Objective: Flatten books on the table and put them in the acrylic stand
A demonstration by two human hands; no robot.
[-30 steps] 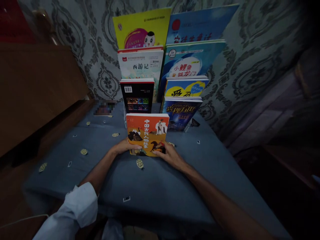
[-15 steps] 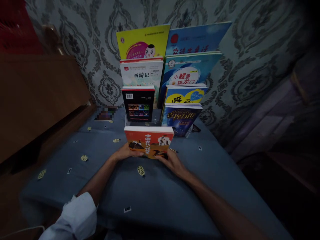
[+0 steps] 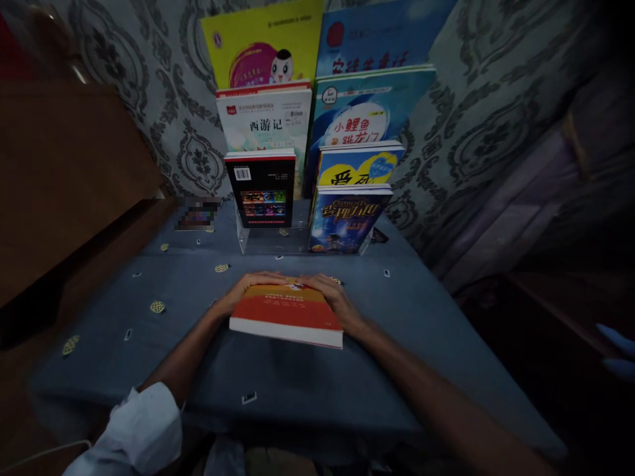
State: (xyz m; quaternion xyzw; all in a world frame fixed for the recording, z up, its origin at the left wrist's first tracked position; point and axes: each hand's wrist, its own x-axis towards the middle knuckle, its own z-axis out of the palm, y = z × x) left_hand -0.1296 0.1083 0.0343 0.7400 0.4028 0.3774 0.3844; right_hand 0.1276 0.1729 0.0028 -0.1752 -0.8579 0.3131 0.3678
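Between both hands is a thick orange-red book [image 3: 285, 314], tilted, with its white page edge towards me and small pale lettering on the upper face. My left hand [image 3: 252, 285] grips its far left corner, with the fingers bent along the far edge. At the far right corner, my right hand [image 3: 331, 294] holds it in the same way. Both thumbs are hidden. Beyond the hands, a clear stand [image 3: 243, 237] carries books in two columns. A black book [image 3: 262, 192] is at the front left, and a dark blue book [image 3: 347, 221] at the front right.
Farther back in the stand are a white book [image 3: 265, 122], a yellow-green book [image 3: 262, 39] and several blue ones. The patterned wall rises behind. A wooden cabinet [image 3: 69, 172] borders the left side of the blue-covered table [image 3: 188, 350]; a pale curtain [image 3: 506, 192] hangs at right.
The book has tipped over towards me: its large-titled cover was upright, and now its page edge is nearest me. Both hands have shifted to its far edge. The view has tilted down slightly.
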